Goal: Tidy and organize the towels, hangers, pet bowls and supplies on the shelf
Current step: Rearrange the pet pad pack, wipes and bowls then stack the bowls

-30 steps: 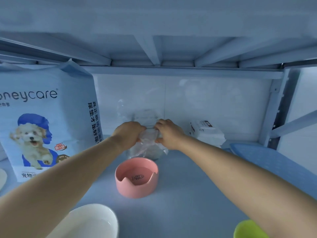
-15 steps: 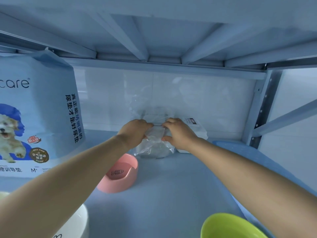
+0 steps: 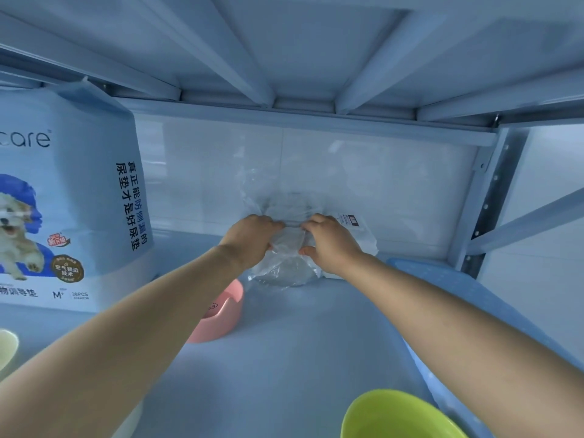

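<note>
A clear plastic bag with something round inside stands at the back of the shelf against the wall. My left hand grips its left side and my right hand grips its right side, fingers curled into the plastic. A white wrapped pack sits just behind my right hand, touching the bag. A pink pet bowl stands in front of the bag, partly hidden by my left forearm. A green bowl is at the bottom right.
A big pale-blue pet pad pack with a dog picture stands upright at the left. A blue dotted mat lies along the right edge. A pale bowl rim shows at far left. The upper shelf's beams hang low overhead.
The bag has shifted right along the back wall until it touches the white pack, with both hands staying on it. My view has turned right, so the pad pack and pink bowl sit further left.
</note>
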`<state>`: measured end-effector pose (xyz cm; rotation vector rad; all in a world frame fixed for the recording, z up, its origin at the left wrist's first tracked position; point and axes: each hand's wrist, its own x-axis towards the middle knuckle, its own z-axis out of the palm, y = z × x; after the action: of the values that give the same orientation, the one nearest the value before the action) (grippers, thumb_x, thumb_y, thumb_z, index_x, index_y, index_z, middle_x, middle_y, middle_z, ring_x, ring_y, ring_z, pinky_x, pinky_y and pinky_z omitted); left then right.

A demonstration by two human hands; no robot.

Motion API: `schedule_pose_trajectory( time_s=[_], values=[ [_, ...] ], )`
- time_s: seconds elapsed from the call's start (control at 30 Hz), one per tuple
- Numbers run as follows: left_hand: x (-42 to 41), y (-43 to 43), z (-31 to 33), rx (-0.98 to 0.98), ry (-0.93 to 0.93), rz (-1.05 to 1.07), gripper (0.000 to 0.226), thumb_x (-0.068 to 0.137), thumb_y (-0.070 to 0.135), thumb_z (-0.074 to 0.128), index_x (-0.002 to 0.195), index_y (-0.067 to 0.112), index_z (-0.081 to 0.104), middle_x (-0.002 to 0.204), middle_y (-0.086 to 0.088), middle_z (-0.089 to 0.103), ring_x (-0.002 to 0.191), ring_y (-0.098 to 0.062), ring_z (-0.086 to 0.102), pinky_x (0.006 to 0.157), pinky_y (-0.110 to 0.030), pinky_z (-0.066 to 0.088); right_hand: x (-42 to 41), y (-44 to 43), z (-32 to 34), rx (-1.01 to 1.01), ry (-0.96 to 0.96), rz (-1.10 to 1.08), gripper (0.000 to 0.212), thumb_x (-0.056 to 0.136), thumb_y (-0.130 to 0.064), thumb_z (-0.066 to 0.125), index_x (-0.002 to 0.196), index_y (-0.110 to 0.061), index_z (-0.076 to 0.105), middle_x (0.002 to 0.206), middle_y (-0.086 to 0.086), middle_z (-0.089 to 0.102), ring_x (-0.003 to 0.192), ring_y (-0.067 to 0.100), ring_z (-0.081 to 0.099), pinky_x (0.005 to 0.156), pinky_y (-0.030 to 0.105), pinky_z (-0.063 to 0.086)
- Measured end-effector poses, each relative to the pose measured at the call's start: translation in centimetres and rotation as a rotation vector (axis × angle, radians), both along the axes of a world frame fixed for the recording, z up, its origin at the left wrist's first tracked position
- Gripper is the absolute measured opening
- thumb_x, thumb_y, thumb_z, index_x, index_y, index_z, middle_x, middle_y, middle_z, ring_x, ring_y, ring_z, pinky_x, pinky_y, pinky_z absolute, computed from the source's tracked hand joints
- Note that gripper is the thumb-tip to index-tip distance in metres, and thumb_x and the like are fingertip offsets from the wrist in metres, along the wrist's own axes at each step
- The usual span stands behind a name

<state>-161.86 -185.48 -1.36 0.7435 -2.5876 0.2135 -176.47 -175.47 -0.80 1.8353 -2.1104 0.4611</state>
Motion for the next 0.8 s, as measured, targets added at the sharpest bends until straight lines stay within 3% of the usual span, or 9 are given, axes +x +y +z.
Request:
schedule_pose_trajectory(
  time_s=[0.23, 0.43, 0.6, 0.8],
  values=[
    [0.5, 0.9, -1.2, -0.021, -0.014, 0.029, 0.053, 0.088, 0.009, 0.054, 0.138, 0.017, 0.037, 0.133, -0.007, 0.036, 0.113, -0.03, 0.045, 0.089, -0.043, 0.047, 0.1, 0.0, 0.0, -0.001, -0.005, 0.005, 0.049, 0.085, -0.025, 0.066, 0.128, -0.01, 0.051, 0.129, 0.006, 0.047, 0.121, 0.026, 0.042, 0.096, 0.032, 0.037],
    [3.3, 2.0, -0.7, 0.01, 0.027, -0.01, 0.072, 0.088, 0.026, 0.057, 0.148, 0.022, 0.017, 0.151, -0.005, 0.014, 0.138, -0.026, 0.021, 0.104, -0.042, 0.038, 0.8, 1.2, 0.3, -0.027, 0.042, 0.036, 0.048, 0.089, -0.026, 0.059, 0.13, -0.005, 0.044, 0.134, 0.008, 0.043, 0.125, 0.026, 0.04, 0.099, 0.035, 0.039],
    [7.9, 3.3, 0.9, 0.024, 0.062, -0.022, 0.06, 0.088, 0.029, 0.057, 0.142, 0.032, 0.032, 0.146, 0.006, 0.028, 0.13, -0.017, 0.035, 0.104, -0.031, 0.037, 3.5, 2.9, 1.5, -0.179, -0.005, 0.226, 0.064, 0.09, -0.03, 0.058, 0.142, -0.009, 0.029, 0.146, 0.003, 0.032, 0.133, 0.021, 0.032, 0.106, 0.029, 0.03],
    [14.6, 2.7, 2.4, -0.037, 0.068, 0.049, 0.043, 0.087, 0.031, 0.055, 0.129, 0.036, 0.046, 0.133, 0.014, 0.042, 0.121, -0.01, 0.043, 0.094, -0.034, 0.045, 9.5, 2.3, 2.2, -0.154, 0.024, 0.414, 0.056, 0.089, -0.03, 0.059, 0.138, -0.012, 0.038, 0.138, -0.001, 0.04, 0.128, 0.017, 0.039, 0.103, 0.023, 0.03]
  ],
)
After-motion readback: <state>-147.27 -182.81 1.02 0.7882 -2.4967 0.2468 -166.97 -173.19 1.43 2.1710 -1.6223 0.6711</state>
